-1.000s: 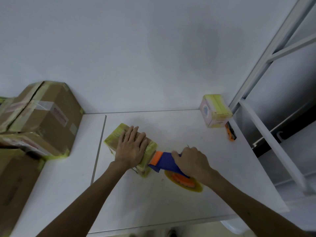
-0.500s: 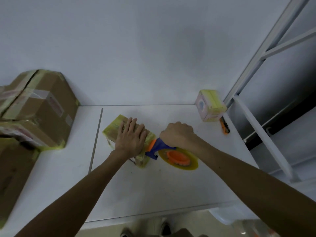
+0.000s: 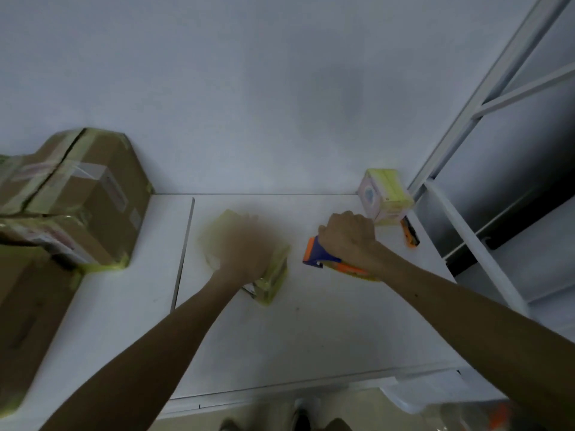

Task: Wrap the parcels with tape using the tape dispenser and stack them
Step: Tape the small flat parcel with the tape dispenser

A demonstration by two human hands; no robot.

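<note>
Holds the tape dispenser [image 3: 319, 253] in the right hand [image 3: 347, 241], knuckles up and fingers wrapped fast round the blue handle, with the orange roll trailing under the wrist. Has pulled it clear in the last half second: then pressed nose-first against the end of the parcel [image 3: 275, 275], now apart from it, with bare table [image 3: 311, 321] showing between the two grips. Shows no strand of tape across that gap. Too blurred to be sure, but likely cut or torn free.

Keeps the left hand [image 3: 245, 253] on top of the parcel, the small one banded in yellow-green tape, lying on the table just inward of the dispenser grip. Smeared by motion there, so cannot tell whether spread flat as a second ago or curling over the edges. Probably starting to turn or lift the parcel, judging by that smear.

Reads as the end of one tape pass. Leaves, at a guess, either another face to band or the carry to the pile: taped cardboard boxes [image 3: 87, 200] well off beyond the left hand, against the wall. Beyond the right hand, close to its knuckles, a small pink box [image 3: 387, 197] with yellow tape on top, and just past that an orange cutter [image 3: 410, 236] — neither touched.

Worth checking before stacking: any loose tape tail on the parcel's end nearest the dispenser — better pressed down first.
</note>
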